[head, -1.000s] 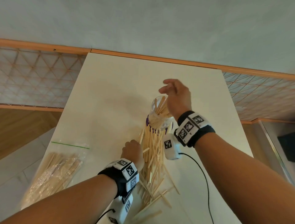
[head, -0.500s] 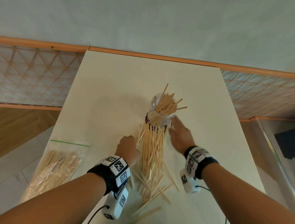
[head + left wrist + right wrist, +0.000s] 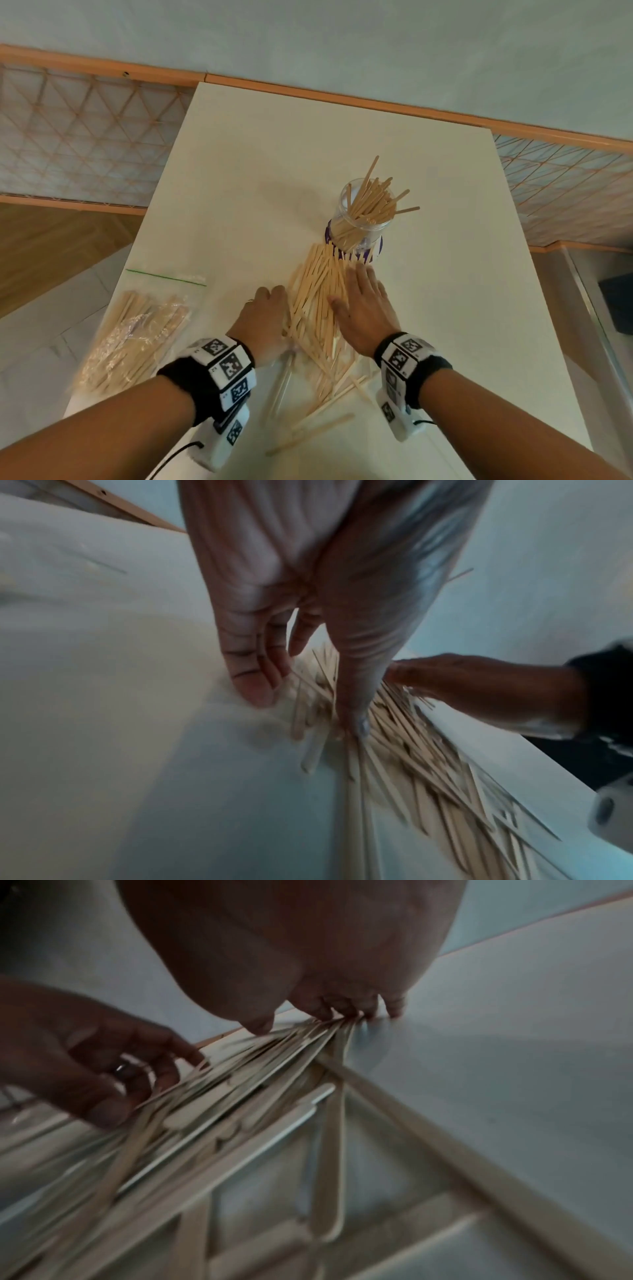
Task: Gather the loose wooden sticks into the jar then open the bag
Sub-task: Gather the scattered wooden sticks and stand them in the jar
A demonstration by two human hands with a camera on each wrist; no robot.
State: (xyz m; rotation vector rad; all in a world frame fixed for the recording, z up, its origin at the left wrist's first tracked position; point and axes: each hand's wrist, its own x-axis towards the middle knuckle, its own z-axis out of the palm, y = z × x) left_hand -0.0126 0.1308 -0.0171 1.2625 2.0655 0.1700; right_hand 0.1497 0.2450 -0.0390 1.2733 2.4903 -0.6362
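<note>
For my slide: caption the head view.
Both hands, left and right, flank loose sticks before the jar.

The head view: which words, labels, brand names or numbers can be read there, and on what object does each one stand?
No text can be read.
Left wrist band: square black-and-white code markers, with tiny marks beside them too small to read.
Right wrist band: the same code markers, no legible text.
Jar: a purple band at its base, no legible print.
Bag: a green strip only.
</note>
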